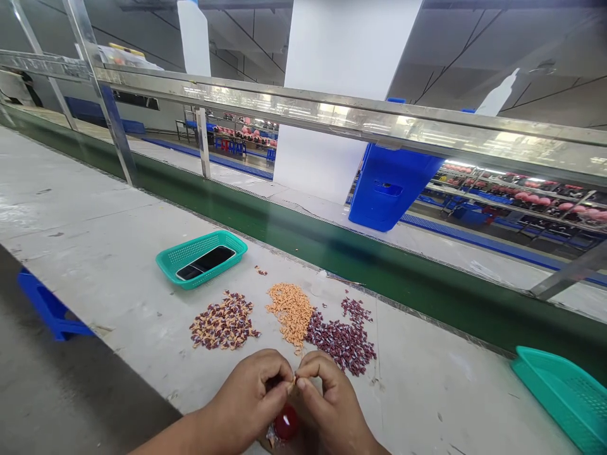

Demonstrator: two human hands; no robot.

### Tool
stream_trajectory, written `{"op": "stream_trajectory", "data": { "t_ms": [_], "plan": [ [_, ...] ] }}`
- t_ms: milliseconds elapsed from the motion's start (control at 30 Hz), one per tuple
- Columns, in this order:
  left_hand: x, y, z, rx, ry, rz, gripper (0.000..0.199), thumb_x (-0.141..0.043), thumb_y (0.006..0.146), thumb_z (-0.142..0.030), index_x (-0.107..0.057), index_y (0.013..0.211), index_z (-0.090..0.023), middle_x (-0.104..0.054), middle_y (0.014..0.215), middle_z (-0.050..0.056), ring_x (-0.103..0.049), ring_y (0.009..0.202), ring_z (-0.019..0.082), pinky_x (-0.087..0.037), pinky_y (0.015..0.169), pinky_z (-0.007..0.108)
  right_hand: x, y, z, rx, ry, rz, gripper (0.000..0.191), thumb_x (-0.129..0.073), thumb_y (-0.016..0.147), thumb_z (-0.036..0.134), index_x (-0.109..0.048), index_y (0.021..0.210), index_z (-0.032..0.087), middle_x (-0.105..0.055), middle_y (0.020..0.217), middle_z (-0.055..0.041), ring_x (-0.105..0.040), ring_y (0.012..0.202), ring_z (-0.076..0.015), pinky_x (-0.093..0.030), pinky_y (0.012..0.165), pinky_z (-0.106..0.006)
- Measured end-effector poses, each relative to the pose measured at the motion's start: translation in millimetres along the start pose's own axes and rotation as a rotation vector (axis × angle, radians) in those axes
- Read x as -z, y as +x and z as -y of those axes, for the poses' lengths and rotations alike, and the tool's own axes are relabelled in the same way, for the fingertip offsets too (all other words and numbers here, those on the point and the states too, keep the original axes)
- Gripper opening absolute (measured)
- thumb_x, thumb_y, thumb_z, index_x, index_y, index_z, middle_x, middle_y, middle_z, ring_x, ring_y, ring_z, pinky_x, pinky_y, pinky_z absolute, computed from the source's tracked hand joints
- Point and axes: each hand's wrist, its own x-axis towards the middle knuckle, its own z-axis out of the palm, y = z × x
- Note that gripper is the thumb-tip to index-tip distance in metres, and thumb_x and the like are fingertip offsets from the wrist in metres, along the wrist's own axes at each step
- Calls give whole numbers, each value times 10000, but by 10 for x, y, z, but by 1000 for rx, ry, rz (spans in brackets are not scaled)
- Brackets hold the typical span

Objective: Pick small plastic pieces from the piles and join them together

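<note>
Both grips are pinched closed, thumb against forefinger, where the left hand (251, 395) and right hand (337, 401) meet on a small orange piece (294, 380), mostly hidden by the fingertips, above a shiny red ball (286, 422). Beyond them on the bench (123, 297) lie a mixed pile (224, 322), an orange pile (290, 308) and a dark red pile (342, 344). This looks like two-handed fitting or adjusting, which calls for light, closely aligned fingertips.
</note>
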Motion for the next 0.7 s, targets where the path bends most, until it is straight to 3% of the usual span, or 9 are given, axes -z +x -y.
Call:
{"op": "stream_trajectory", "data": {
  "t_ms": [133, 233, 333, 433, 533, 600, 700],
  "plan": [
    [55, 42, 24, 2, 35, 14, 109, -522, 719, -162, -601, 657, -204, -628, 683, -6, -561, 685, 168, -402, 646, 248, 189, 79, -56, -22, -69, 44, 152, -575, 796, 333, -675, 828, 222, -646, 850, -50, -590, 843, -217, -454, 773, -349],
    [224, 100, 96, -20, 136, -25, 134, -512, 750, -181, -614, 669, -214, -657, 722, 11, -575, 703, 179, -399, 650, 258, 482, 186, -170, -60, -265, -64, 230, -553, 823, 290, -657, 1024, 252, -654, 992, -66, -576, 948, -244, -431, 835, -391],
    [507, 154, 195, 0, 376, -84, 166, -479, 798, -232, -622, 714, -222, -669, 783, 29, -581, 754, 199, -383, 668, 278, 698, 262, -293, 6, -588, -55, 149, -586, 798, 239, -694, 897, 267, -675, 953, -54, -568, 936, -267, -393, 840, -427],
    [806, 196, 285, 41, 695, -85, 237, -447, 833, -279, -599, 663, -212, -637, 718, 33, -566, 707, 207, -338, 625, 289, 718, 274, -357, 44, -773, 34, 137, -628, 750, 172, -699, 775, 286, -678, 836, -29, -563, 848, -254, -372, 786, -406],
    [978, 235, 348, 43, 881, -53, 307, -411, 869, -321, -603, 661, -203, -625, 700, 54, -563, 680, 220, -313, 598, 298, 634, 260, -365, 55, -871, 76, 166, -635, 737, 142, -699, 750, 295, -663, 799, -32, -541, 834, -253, -349, 761, -394],
    [980, 264, 363, 24, 917, -32, 316, -394, 882, -314, -607, 682, -196, -627, 724, 65, -570, 691, 226, -322, 599, 301, 592, 257, -361, 45, -886, 89, 174, -639, 732, 130, -701, 736, 293, -659, 789, -35, -534, 830, -252, -339, 754, -387],
    [831, 318, 333, -46, 879, 12, 270, -388, 881, -245, -613, 742, -190, -631, 797, 69, -584, 750, 224, -359, 633, 299, 593, 268, -355, 31, -900, 121, 178, -636, 741, 128, -707, 742, 291, -662, 793, -28, -533, 824, -238, -333, 743, -369]
  ]
}}
